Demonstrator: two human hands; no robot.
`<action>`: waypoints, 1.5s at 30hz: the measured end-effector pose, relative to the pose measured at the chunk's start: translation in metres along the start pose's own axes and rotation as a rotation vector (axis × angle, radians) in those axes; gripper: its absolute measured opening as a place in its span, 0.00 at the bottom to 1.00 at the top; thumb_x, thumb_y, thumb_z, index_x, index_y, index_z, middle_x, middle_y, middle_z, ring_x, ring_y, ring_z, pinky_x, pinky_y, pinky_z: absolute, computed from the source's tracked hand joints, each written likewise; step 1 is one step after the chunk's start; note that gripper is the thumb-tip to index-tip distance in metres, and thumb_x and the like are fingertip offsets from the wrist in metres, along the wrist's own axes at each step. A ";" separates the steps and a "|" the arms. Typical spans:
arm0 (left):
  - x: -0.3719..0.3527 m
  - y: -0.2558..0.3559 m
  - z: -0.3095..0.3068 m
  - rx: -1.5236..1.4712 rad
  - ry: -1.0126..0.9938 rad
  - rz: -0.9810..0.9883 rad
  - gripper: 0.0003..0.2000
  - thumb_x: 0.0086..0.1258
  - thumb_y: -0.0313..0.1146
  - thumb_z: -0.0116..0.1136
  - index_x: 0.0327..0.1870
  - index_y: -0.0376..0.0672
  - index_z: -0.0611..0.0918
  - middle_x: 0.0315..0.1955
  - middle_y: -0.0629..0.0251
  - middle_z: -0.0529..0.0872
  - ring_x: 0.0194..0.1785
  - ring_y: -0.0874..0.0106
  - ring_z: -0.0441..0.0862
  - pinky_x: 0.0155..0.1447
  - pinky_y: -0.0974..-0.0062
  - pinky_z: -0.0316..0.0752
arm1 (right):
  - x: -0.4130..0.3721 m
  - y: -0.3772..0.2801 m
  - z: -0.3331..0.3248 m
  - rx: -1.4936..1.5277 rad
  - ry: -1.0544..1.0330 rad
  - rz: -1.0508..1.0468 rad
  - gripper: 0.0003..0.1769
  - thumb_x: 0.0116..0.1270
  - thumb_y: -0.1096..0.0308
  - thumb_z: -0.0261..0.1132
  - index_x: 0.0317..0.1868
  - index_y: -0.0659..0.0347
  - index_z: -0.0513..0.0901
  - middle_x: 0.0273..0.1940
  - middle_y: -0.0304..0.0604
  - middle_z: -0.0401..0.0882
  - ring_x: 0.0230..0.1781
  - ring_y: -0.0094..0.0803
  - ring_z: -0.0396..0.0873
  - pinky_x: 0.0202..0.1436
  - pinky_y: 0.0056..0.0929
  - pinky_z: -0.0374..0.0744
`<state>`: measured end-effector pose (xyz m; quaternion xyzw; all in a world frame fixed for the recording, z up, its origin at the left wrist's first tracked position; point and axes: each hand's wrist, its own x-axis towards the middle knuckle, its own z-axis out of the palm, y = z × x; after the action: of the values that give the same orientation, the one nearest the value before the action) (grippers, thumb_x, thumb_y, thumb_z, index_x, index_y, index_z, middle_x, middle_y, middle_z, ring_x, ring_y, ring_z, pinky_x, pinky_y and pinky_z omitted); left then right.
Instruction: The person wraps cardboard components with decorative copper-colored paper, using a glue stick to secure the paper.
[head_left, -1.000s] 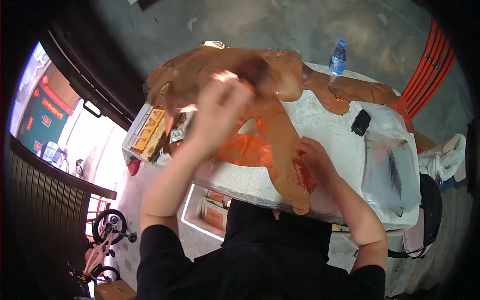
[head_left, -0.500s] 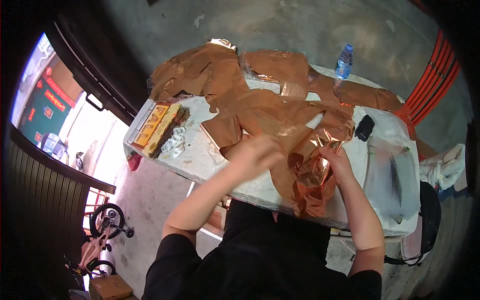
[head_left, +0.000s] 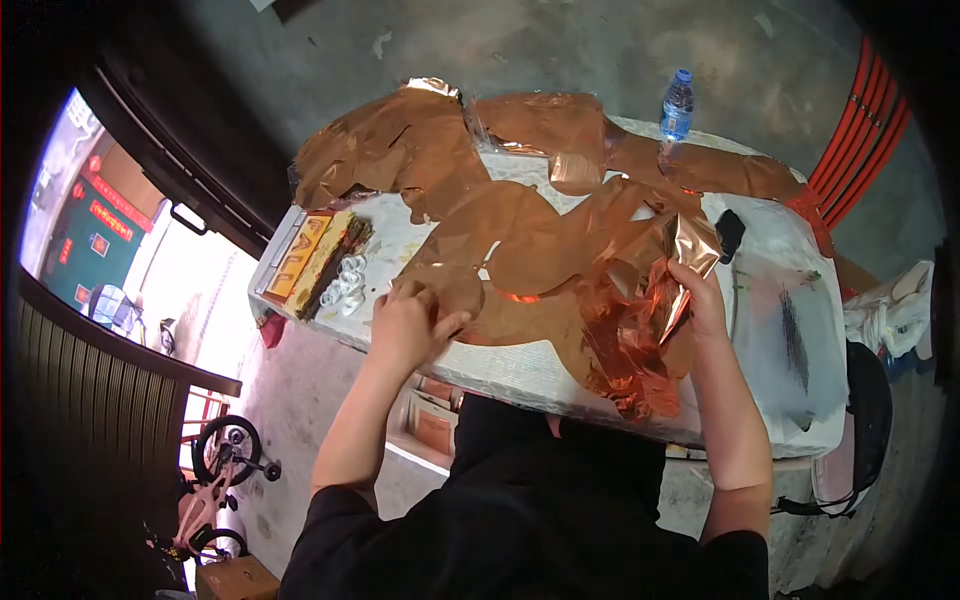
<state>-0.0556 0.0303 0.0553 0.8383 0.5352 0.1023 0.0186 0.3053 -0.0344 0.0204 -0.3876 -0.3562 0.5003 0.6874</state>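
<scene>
A large copper-coloured foil balloon (head_left: 535, 255), flat with rounded lobes, spreads across the white-covered table (head_left: 500, 372) in front of me. My left hand (head_left: 408, 322) rests on its left end, with thumb and fingers apart. At the right, my right hand (head_left: 702, 298) is closed on the shiny, bunched-up part of the same foil, thumb on top. Crumpled reddish folds hang toward the table's front edge below that hand. More flat copper foil pieces (head_left: 390, 150) lie along the back of the table.
White ribbon-like rings (head_left: 345, 287) lie beside a yellow box (head_left: 305, 262) at the left. A water bottle (head_left: 677, 107) stands at the back. To the right are a black object (head_left: 731, 236) and a clear plastic bag (head_left: 775, 330). A bicycle (head_left: 222, 470) is on the floor.
My left hand has moved left and down from above the middle onto the foil's left end. The foil there now lies flatter and more spread out. My right hand keeps its grip.
</scene>
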 end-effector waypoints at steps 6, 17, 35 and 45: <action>0.057 0.006 0.026 -0.265 0.209 0.324 0.19 0.59 0.41 0.66 0.45 0.36 0.82 0.41 0.52 0.80 0.47 0.52 0.79 0.55 0.61 0.73 | -0.007 -0.010 0.014 0.034 0.036 0.043 0.16 0.65 0.73 0.59 0.54 0.63 0.73 0.37 0.42 0.82 0.35 0.30 0.82 0.39 0.28 0.81; 0.088 0.005 0.056 -0.401 -0.028 0.166 0.14 0.62 0.34 0.63 0.46 0.38 0.82 0.41 0.52 0.79 0.46 0.53 0.79 0.51 0.63 0.74 | -0.007 -0.020 0.002 0.035 0.180 -0.019 0.09 0.69 0.65 0.59 0.37 0.61 0.81 0.27 0.36 0.80 0.21 0.22 0.77 0.21 0.22 0.73; 0.084 0.098 0.041 -0.718 -0.047 0.670 0.32 0.59 0.33 0.65 0.66 0.39 0.68 0.60 0.51 0.75 0.62 0.56 0.74 0.62 0.65 0.69 | -0.004 -0.015 -0.017 0.105 0.096 0.070 0.15 0.66 0.72 0.61 0.52 0.62 0.74 0.35 0.41 0.82 0.30 0.28 0.83 0.34 0.26 0.83; 0.133 0.088 0.025 -0.750 0.298 0.397 0.13 0.56 0.20 0.60 0.44 0.39 0.83 0.39 0.57 0.86 0.42 0.67 0.83 0.47 0.72 0.77 | -0.017 -0.020 0.016 0.131 -0.036 0.162 0.26 0.61 0.76 0.61 0.61 0.64 0.70 0.43 0.42 0.82 0.40 0.28 0.82 0.42 0.23 0.80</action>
<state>0.0823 0.1146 0.0632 0.8363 0.2867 0.4102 0.2240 0.2952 -0.0519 0.0434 -0.3604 -0.3025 0.5833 0.6621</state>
